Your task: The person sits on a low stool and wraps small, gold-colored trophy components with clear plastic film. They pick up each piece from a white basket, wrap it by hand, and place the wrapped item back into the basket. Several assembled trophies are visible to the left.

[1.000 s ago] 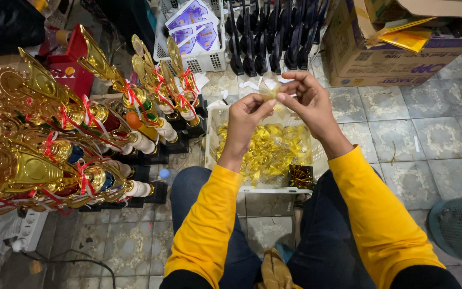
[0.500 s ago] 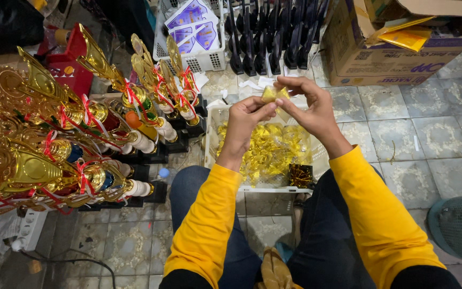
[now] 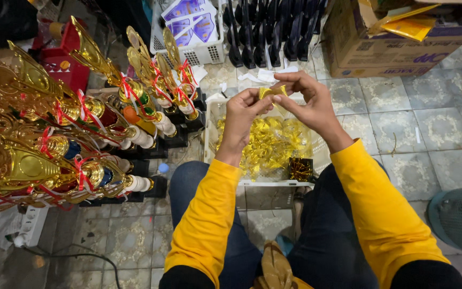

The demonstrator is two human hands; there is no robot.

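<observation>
Left hand [image 3: 240, 111] and right hand [image 3: 304, 100] together pinch a small gold piece [image 3: 271, 92] above the white tray [image 3: 274, 183] of gold parts [image 3: 266, 142].

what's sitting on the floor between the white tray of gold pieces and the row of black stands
In the head view, scraps of white paper lie on the tiles between the tray and the black stands.

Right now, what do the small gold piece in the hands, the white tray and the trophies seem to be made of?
The small gold piece, pinched by the left hand and right hand, looks like thin metallic foil or ribbon: shiny and creased. The white tray appears to be plastic, matte with a perforated wall. The trophies look like gold-plated plastic or metal; the mirror gloss leaves this open.
</observation>
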